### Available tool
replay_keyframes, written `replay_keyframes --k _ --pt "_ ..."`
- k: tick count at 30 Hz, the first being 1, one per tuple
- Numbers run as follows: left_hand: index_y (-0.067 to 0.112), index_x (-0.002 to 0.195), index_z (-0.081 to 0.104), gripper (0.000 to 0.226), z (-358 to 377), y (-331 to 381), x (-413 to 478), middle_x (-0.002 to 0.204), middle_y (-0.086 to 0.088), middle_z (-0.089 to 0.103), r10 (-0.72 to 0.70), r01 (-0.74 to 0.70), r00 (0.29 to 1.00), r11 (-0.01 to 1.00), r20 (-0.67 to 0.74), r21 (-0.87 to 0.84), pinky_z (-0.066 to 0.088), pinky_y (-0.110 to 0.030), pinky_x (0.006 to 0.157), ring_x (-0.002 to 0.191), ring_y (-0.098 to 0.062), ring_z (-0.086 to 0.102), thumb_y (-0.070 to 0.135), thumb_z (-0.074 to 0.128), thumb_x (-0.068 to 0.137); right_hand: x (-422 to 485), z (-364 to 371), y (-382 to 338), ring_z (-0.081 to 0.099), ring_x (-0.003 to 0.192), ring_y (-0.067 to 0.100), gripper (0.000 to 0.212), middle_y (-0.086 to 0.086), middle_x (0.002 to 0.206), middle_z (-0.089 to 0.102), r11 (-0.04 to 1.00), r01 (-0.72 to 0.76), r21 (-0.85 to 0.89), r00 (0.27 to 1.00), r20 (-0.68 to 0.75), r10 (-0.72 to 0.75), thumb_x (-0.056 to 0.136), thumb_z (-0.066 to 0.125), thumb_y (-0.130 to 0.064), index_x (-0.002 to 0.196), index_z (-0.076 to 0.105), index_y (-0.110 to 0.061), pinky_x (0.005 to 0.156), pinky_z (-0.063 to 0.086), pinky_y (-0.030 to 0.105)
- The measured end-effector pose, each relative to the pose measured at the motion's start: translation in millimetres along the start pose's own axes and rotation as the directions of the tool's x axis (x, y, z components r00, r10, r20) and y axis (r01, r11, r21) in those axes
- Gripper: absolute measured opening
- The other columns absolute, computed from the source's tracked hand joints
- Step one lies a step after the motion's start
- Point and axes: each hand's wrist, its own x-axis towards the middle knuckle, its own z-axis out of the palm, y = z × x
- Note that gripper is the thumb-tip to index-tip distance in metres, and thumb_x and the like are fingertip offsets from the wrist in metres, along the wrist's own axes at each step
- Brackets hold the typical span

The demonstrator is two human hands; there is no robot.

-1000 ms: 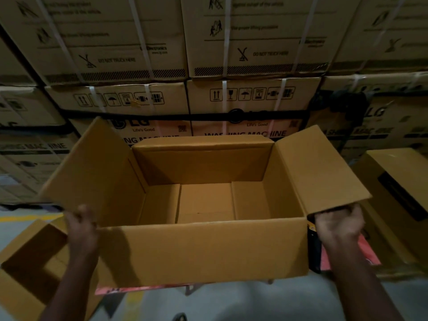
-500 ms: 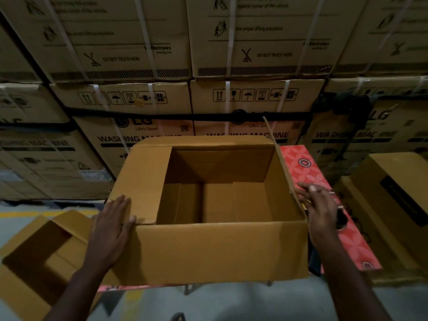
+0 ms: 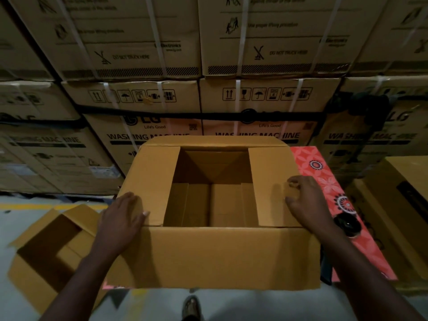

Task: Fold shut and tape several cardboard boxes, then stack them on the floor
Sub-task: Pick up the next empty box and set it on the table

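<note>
Only two side flaps point(image 3: 152, 179) of the box point(image 3: 222, 205) lie folded: left hand point(image 3: 122, 216) flat at nine o'clock, right hand point(image 3: 305, 200) curled, empty, at three. Long flaps point(image 3: 208, 142), taping, stacking remain.

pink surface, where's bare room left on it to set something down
The pink surface is bare only in the strip right of the box, past the right hand; a dark round object sits midway along it. Elsewhere the box covers it. Left, an open box crowds the floor.
</note>
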Motion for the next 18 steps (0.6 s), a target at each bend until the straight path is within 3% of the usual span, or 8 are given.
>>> replay_keyframes --k 6,10,12,15,17,18 --pt "0.016 0.153 0.031 0.090 -15 24 70 0.153 -0.015 0.041 -0.064 0.072 0.996 0.989 0.061 -0.128 0.042 -0.057 0.106 0.136 -0.037 0.043 0.038 0.081 0.082 88 6 -17 0.041 0.131 0.033 0.076 0.015 0.140 0.046 0.973 -0.145 -0.178 0.988 0.032 0.153 0.073 0.088 -0.017 0.138 0.049 -0.015 0.107 0.041 0.048" --pt "0.018 0.152 0.033 0.096 -27 37 147 0.150 -0.014 0.043 -0.066 0.091 0.991 0.972 0.120 -0.216 0.044 -0.058 0.103 0.136 -0.039 0.044 0.029 0.087 0.073 149 6 -25 0.047 0.127 0.040 0.078 0.021 0.136 0.050 0.935 -0.257 -0.243 0.957 0.073 0.282 0.067 0.092 -0.019 0.129 0.048 -0.009 0.103 0.045 0.053" --pt "0.016 0.147 0.040 0.089 -29 38 181 0.146 -0.015 0.046 -0.106 0.146 0.982 0.951 0.157 -0.274 0.046 -0.056 0.101 0.133 -0.038 0.047 0.029 0.088 0.073 171 5 -30 0.054 0.119 0.042 0.067 0.023 0.124 0.057 0.916 -0.339 -0.213 0.924 0.108 0.367 0.065 0.094 -0.019 0.112 0.049 -0.006 0.103 0.046 0.057" --pt "0.016 0.137 0.047 0.082 -26 28 228 0.137 -0.014 0.051 -0.180 0.274 0.950 0.875 0.257 -0.400 0.050 -0.056 0.097 0.121 -0.035 0.053 0.044 0.087 0.071 186 2 -39 0.060 0.084 0.033 0.046 0.019 0.079 0.057 0.886 -0.454 -0.092 0.853 0.242 0.462 0.080 0.085 -0.009 0.070 0.040 -0.006 0.089 0.054 0.051" --pt "0.011 0.130 0.053 0.067 -21 25 250 0.129 -0.015 0.056 -0.230 0.379 0.913 0.785 0.337 -0.489 0.053 -0.052 0.093 0.111 -0.033 0.058 0.037 0.084 0.077 196 7 -37 0.059 0.083 0.030 0.033 0.028 0.097 0.064 0.887 -0.458 -0.049 0.851 0.265 0.454 0.083 0.082 -0.010 0.077 0.051 0.001 0.081 0.055 0.045" --pt "0.010 0.127 0.055 0.060 -22 29 254 0.127 -0.017 0.058 -0.251 0.417 0.897 0.752 0.362 -0.511 0.054 -0.048 0.088 0.106 -0.033 0.059 0.032 0.083 0.079 198 13 -33 0.061 0.091 0.031 0.032 0.027 0.115 0.064 0.885 -0.465 0.013 0.858 0.253 0.447 0.081 0.083 -0.009 0.097 0.058 0.004 0.080 0.054 0.042"
